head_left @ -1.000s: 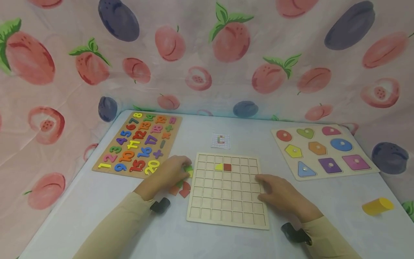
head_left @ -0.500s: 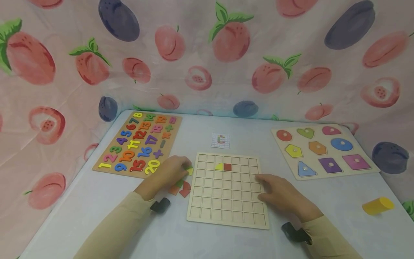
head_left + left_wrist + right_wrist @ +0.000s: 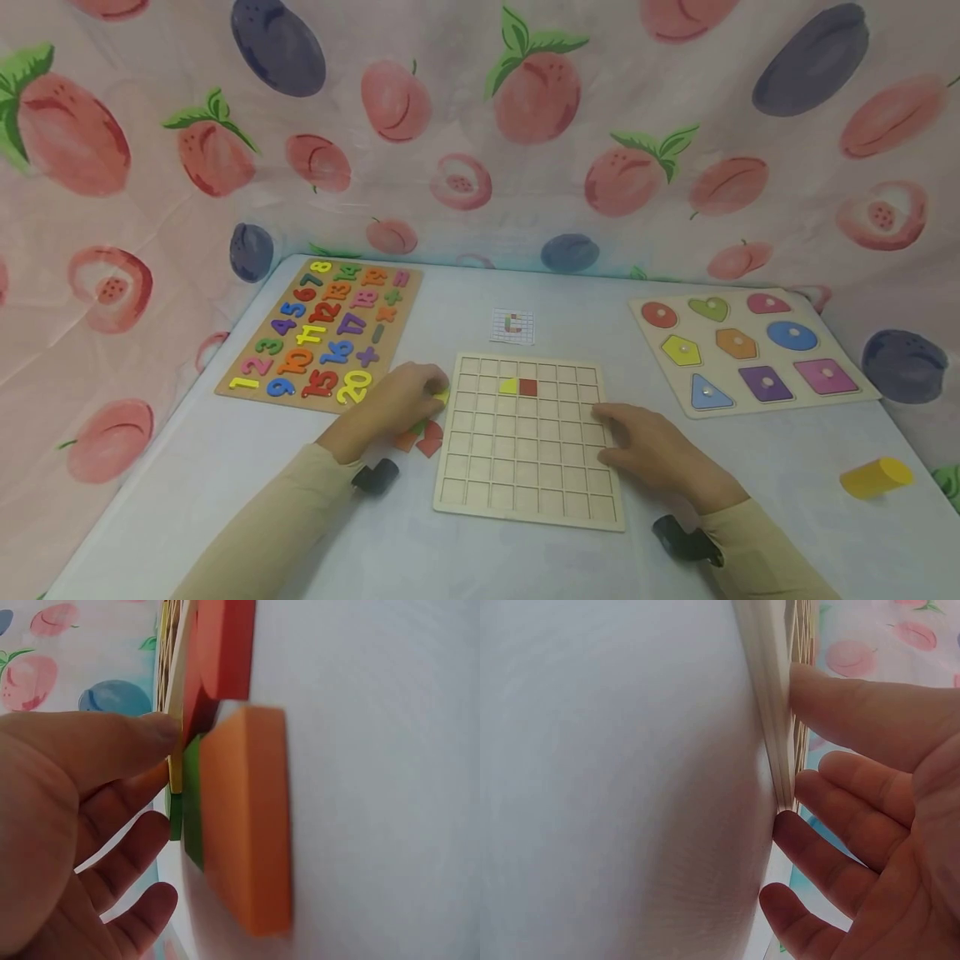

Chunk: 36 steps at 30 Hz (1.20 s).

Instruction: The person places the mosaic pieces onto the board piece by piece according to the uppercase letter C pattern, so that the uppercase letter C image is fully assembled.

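My left hand (image 3: 405, 396) is just left of the wooden grid board (image 3: 528, 500), pinching a yellow tile (image 3: 177, 774) between thumb and index finger. The other fingers are loosely bent. Beneath this hand lie an orange tile (image 3: 240, 825), a green tile (image 3: 193, 802) and red tiles (image 3: 430, 442). On the grid, a yellow piece with a curved side (image 3: 510, 387) and a red square (image 3: 528, 387) occupy neighbouring cells. My right hand (image 3: 648, 446) rests against the board's right edge, its thumb and fingertips touching the rim with relaxed fingers.
A small pattern card (image 3: 512, 326) lies behind the grid board. At the left is a number puzzle board (image 3: 255, 396); a shape puzzle board (image 3: 723, 379) with knobbed pieces lies at the right. A yellow cylinder (image 3: 876, 478) sits near the right table edge.
The fingers of my left hand have shifted slightly over the small tile pile, and the yellow tile has moved and turned with them. My right hand stays at the board's edge.
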{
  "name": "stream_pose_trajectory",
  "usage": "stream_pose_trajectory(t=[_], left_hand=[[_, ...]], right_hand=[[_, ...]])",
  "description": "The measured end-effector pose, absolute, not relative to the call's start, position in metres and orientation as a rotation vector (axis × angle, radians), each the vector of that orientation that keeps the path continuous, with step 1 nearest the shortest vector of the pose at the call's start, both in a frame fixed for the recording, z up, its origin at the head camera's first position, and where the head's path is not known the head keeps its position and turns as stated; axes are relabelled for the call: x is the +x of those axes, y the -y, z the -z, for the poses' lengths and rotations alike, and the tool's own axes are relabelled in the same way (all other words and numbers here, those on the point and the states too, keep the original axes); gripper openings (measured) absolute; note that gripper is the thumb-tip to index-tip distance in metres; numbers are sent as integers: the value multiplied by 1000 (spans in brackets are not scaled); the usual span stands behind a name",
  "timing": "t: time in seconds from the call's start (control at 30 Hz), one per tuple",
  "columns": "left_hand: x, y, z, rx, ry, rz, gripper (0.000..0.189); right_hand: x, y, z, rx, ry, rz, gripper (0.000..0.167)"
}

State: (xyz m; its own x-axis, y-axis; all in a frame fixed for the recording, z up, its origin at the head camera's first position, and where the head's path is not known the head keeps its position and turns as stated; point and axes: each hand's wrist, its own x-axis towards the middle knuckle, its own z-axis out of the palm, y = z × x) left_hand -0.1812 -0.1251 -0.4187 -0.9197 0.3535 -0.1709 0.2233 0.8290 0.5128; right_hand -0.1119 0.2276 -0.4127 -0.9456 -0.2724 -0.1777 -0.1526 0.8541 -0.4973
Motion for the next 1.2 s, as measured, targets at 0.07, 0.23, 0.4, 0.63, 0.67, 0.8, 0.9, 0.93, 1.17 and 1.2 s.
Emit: stream_pose_trajectory(t=[0.07, 0.23, 0.4, 0.63, 0.67, 0.8, 0.9, 0.93, 1.17, 1.2], left_hand=[[-182, 124, 419, 443, -2762, -732, 30], [-182, 123, 421, 434, -2791, -746, 30], [-181, 121, 420, 408, -2806, -744, 33], [-181, 119, 420, 377, -2820, -716, 33], [-182, 119, 420, 382, -2824, -710, 33], [-182, 118, 421, 415, -2826, -703, 32], [-181, 119, 421, 416, -2797, -716, 31], [-181, 119, 420, 408, -2783, -726, 32], [-177, 121, 418, 380, -2715, -764, 34], [-176, 121, 418, 381, -2713, -766, 35]], right_hand=[[-112, -228, 413, -326, -2789, 720, 61], [-112, -228, 413, -335, -2796, 723, 60], [-112, -228, 413, -330, -2797, 719, 60], [-112, -227, 413, -327, -2797, 721, 60], [-112, -227, 413, -328, -2799, 719, 60], [-112, -227, 414, -333, -2805, 716, 60], [-112, -228, 414, -340, -2806, 722, 60], [-112, -228, 414, -343, -2806, 724, 60], [-112, -228, 414, -335, -2806, 713, 61], [-112, -227, 414, -330, -2804, 710, 61]])
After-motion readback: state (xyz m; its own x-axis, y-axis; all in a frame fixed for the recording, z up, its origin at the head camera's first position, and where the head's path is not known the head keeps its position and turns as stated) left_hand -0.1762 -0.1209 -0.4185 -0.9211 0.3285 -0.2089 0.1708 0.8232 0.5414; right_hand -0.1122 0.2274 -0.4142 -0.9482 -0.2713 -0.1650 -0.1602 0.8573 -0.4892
